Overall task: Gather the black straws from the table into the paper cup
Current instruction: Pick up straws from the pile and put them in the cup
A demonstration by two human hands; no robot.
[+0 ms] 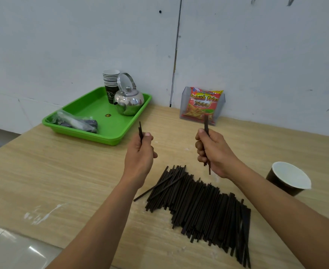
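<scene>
Barely begun, I judge — the paper cup [281, 183] at the frame's right looks empty, the black straws [198, 206] heaped lower centre on the surface [62, 171]. The left hand [140, 152] and right hand [213, 152] each clench a few.

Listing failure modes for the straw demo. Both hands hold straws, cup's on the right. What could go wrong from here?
1. The paper cup looks empty and stands close beside the right forearm; a swing may tip it.
2. The right hand grips its straws unevenly; one hangs low and might slip out.
3. The pile lies loose, some skewed; a hasty grab may scatter it.
</scene>
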